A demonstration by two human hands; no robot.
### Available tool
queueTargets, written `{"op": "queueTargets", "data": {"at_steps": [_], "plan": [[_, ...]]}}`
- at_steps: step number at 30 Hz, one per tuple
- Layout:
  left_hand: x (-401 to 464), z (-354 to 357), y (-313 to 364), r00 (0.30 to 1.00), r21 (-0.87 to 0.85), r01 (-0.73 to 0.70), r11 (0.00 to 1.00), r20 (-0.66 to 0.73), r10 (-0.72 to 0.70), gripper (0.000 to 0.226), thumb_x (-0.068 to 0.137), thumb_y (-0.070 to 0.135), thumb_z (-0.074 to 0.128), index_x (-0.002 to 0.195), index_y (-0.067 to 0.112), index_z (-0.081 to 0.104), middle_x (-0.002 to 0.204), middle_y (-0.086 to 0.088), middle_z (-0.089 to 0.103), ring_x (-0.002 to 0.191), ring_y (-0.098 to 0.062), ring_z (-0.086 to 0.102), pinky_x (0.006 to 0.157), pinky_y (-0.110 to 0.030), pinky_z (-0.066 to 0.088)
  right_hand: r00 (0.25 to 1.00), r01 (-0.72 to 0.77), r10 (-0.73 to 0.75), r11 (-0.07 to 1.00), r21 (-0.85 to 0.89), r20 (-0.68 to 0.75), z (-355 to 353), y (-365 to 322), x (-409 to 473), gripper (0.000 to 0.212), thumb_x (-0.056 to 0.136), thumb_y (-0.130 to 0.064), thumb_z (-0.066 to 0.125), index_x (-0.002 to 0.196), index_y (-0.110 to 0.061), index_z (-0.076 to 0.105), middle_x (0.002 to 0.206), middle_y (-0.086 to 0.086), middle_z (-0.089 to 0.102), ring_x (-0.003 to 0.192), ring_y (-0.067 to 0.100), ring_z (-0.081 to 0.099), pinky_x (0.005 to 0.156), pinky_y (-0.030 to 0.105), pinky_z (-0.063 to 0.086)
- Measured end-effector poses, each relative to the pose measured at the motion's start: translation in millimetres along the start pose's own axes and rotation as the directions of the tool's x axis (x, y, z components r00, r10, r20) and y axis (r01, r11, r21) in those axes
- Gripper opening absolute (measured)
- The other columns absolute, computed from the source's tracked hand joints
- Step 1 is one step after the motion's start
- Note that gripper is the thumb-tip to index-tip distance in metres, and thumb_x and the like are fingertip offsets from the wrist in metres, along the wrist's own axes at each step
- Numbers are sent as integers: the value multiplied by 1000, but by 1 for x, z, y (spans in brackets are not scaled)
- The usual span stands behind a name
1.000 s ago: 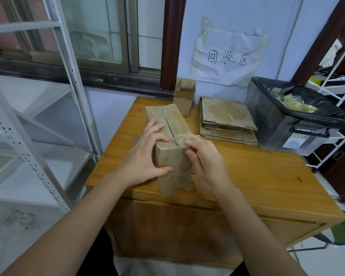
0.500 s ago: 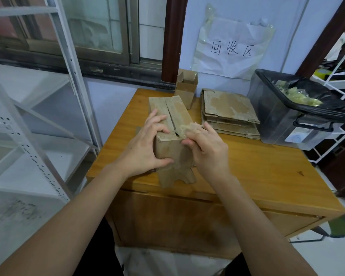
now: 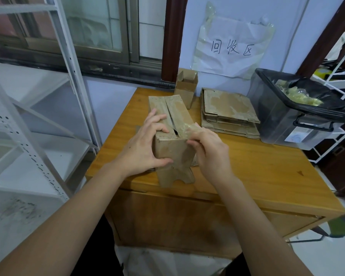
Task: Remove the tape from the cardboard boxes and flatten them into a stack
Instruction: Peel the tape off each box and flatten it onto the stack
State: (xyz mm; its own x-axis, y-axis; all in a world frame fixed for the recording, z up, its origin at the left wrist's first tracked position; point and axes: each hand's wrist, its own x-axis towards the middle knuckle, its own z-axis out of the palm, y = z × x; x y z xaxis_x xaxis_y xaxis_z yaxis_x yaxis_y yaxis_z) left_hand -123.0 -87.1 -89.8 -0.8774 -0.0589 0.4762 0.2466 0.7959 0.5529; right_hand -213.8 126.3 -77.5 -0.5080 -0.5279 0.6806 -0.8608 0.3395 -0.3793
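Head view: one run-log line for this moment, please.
left hand steadies box | right hand pinches tape | flattened stack behind

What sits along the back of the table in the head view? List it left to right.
small open box → stack of flattened cardboard → bin lined with a black bag.

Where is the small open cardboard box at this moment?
In the head view, the small open box stands upright at the table's far edge, against the wall, just left of the flattened cardboard stack.
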Motion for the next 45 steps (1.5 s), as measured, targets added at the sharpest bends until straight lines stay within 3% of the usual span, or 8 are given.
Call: {"op": "queueTargets", "data": {"at_steps": [5,12,20,25,28,30,37,45], "plan": [[1,-1,3,999,6,32,999,28,-32,81,70,49,89,128,46,32,169,15,15,158,-3,-9,122,-61,23,999,-45,45,999,-17,8,-3,-2,1,16,104,-19,54,113,-18,68,121,5,72,120,28,63,86,52,58],[-4,-5,7,992,-37,79,996,98,-75,79,77,39,89,129,51,31,170,24,-3,156,0,-14,126,-53,17,983,-125,100,978,167,153,-13,7,3,71,76,-41,82,137,-16,56,151,-5,51,138,8,48,115,26,41],[-25,24,10,959,-49,97,994,-264,-107,82,85,13,84,152,27,39,166,4,23,147,13,16,117,-7,17,997,83,-84,992,97,-3,5,5,-2,38,86,-22,78,119,-5,69,145,8,57,141,23,49,115,48,44],[-18,49,35,919,-105,252,962,-284,-272,134,66,51,94,161,34,1,168,10,5,149,-8,20,117,-35,32,997,73,-72,997,-28,15,6,2,0,42,92,-31,70,124,-5,68,143,9,60,141,21,49,115,50,42],[-13,63,40,906,-59,224,973,-355,-230,135,64,43,96,160,24,4,163,1,12,145,-29,37,110,-50,47,992,19,-17,1000,-12,128,8,-2,4,65,77,-39,84,128,-6,60,146,6,57,145,21,42,114,50,43],[-12,66,40,894,-42,243,969,-378,-241,130,65,40,96,159,23,8,158,3,17,137,-31,44,104,-46,51,993,1,5,998,-59,114,10,-3,7,73,71,-34,91,131,-8,59,143,6,59,142,21,47,106,50,50],[-9,62,37,894,-22,286,958,-353,-275,131,62,60,92,159,27,10,158,2,21,138,-26,45,99,-45,54,968,245,-250,958,-148,-13,2,8,19,20,95,-23,71,102,-5,75,119,7,74,123,22,65,82,43,63],[-7,59,34,901,-38,292,956,-326,-288,133,61,54,96,159,26,10,157,1,22,137,-26,44,96,-52,57,982,112,-115,993,30,146,-15,7,17,42,99,-41,59,123,-7,69,136,4,65,136,15,54,110,41,49]]}}
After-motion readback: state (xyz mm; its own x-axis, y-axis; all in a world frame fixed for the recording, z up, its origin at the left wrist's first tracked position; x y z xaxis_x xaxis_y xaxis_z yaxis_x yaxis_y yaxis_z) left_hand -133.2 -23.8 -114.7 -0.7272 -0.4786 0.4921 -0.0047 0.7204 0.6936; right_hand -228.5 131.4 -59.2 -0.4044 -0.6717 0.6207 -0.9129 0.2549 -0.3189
